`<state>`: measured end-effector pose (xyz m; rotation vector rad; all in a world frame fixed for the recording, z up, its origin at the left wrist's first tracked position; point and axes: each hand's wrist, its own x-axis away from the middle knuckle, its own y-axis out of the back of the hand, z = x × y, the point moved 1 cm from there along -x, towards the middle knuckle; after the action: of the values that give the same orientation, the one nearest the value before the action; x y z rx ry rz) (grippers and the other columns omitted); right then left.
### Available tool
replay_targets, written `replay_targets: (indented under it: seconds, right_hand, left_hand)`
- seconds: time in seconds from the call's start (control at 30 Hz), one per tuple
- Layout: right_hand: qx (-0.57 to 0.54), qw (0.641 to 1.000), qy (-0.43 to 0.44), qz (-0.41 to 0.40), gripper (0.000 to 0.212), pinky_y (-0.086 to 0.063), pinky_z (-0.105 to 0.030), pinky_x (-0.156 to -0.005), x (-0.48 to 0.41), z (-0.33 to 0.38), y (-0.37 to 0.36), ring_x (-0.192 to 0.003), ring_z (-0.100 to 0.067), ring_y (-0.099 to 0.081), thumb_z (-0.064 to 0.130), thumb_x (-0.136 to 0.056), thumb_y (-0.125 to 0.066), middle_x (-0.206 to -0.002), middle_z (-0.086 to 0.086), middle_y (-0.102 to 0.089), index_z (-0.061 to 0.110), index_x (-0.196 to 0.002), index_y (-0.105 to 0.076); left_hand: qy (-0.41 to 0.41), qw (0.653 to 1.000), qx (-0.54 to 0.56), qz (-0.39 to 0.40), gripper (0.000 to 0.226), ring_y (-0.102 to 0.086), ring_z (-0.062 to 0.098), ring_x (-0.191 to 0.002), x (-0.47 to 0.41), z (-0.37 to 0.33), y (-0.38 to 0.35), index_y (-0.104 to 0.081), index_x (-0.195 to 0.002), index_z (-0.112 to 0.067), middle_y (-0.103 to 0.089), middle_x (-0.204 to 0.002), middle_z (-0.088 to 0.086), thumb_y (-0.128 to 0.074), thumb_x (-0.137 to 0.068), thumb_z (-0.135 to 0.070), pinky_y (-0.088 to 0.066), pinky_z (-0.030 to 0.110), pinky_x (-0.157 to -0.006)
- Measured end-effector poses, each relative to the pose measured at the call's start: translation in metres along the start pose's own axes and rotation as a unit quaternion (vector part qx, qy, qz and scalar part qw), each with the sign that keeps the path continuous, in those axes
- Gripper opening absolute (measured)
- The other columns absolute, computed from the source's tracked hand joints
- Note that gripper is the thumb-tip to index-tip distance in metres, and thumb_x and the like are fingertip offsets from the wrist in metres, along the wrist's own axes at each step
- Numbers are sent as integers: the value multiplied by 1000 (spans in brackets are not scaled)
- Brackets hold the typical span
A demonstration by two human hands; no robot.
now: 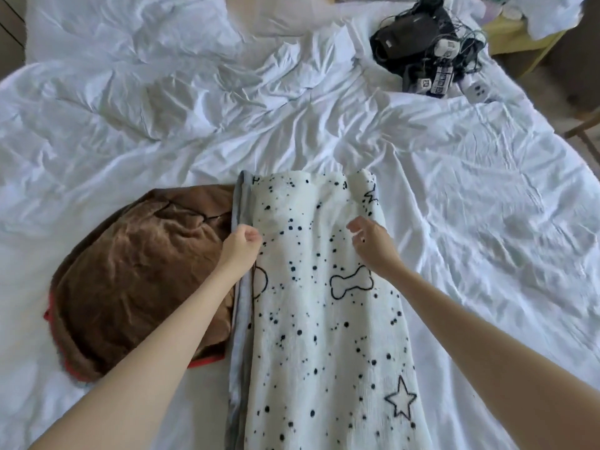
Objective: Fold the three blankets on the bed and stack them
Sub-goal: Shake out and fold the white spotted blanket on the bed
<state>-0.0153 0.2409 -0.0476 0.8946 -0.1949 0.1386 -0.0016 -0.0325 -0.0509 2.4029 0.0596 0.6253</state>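
Near the front edge of the bed [487, 222], left hand [242, 243] pinches spotted blanket [318, 319]; right hand [370, 241], grip unclear; lopsided pull could skew the fold.

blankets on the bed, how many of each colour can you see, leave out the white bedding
brown blanket: 1
white spotted blanket: 1
total: 2
The grey strip along the spotted one's left side and the red edge under the brown one may be backing or trim; I cannot tell if either is a third blanket.
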Motion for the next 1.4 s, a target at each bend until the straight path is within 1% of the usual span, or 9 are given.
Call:
replay_targets:
  seconds: [0.2, 0.37, 0.5, 0.63, 0.73, 0.83, 1.03, 1.2, 1.4]
  right_hand:
    - [122, 991, 28, 40, 41, -47, -33, -74, -96, -32, -15, -116, -22, -50, 2, -90, -45, -131, -1, -49, 15, -129, -51]
    - [188, 980, 71, 15, 63, -28, -34, -111, -158, -38, -22, -135, -24, -29, 6, -83, -60, -145, -7, -35, 13, -141, -36]
    - [184, 971, 133, 77, 97, -5, -39, -121, -198, -28, -30, -148, -21, -9, 8, -72, -70, -159, -4, -21, 18, -152, -15]
    - [86, 979, 108, 150, 64, -24, -40, -114, -227, -14, -37, -123, -25, -44, 5, -75, -65, -119, -2, -61, 23, -134, -46]
    - [79, 975, 115, 175, 28, -47, -33, -80, -239, -7, -33, -93, -23, -57, 5, -76, -64, -90, 3, -64, 19, -99, -66]
    - [68, 979, 144, 127, 10, -49, -33, -75, -242, 0, -29, -85, -21, -57, 4, -74, -66, -88, 3, -62, 12, -80, -63]
    - [-50, 983, 137, 114, 20, -33, -25, -54, -239, 12, -25, -55, -8, -42, 4, -69, -69, -59, 6, -51, 16, -67, -53]
    - [77, 955, 89, 272, 21, -37, -23, -59, -243, -10, -10, -60, -6, -49, 33, -79, -76, -67, 14, -54, 25, -73, -58]
    - [187, 977, 72, 70, 18, -51, -30, -74, -253, -46, 10, -74, -12, -61, 30, -88, -68, -92, 3, -71, 16, -99, -71]
  left_hand:
    - [40, 997, 27, -54, 51, -55, 24, -105, -87, -10, -38, -43, -124, -9, -50, -116, 3, -61, -92, -44, -45, 29, -76]
    - [93, 987, 93, -97, 86, -52, 27, -124, -137, -13, -51, -39, -140, -4, -50, -137, 9, -70, -79, -57, -46, 45, -103]
    - [109, 958, 256, -67, 59, -67, 21, -106, -163, -20, -44, -61, -125, -14, -70, -115, 1, -71, -80, -51, -56, 31, -80]
    - [-65, 989, 93, -92, 32, -62, 22, -98, -179, -32, -23, -52, -113, -13, -63, -110, 7, -62, -92, -36, -53, 37, -80]
    - [-211, 967, -60, -126, 16, -51, 13, -77, -188, -35, -9, -43, -98, -17, -52, -93, -1, -58, -96, -22, -41, 26, -61]
    - [-272, 939, -160, -138, 15, -52, 16, -70, -190, -32, 0, -43, -99, -16, -52, -96, -1, -58, -97, -17, -39, 25, -52]
    - [-292, 910, -235, -177, 24, -51, 22, -56, -195, -23, 22, -48, -103, -9, -54, -94, 8, -50, -99, -32, -34, 25, -44]
    - [-263, 927, -226, -139, 31, -52, 20, -58, -206, -12, 19, -44, -101, -9, -55, -86, 6, -49, -98, -40, -35, 27, -45]
    - [-197, 950, -219, -104, 34, -58, 23, -72, -219, -4, 8, -43, -102, -14, -57, -96, 4, -51, -96, -46, -41, 31, -53]
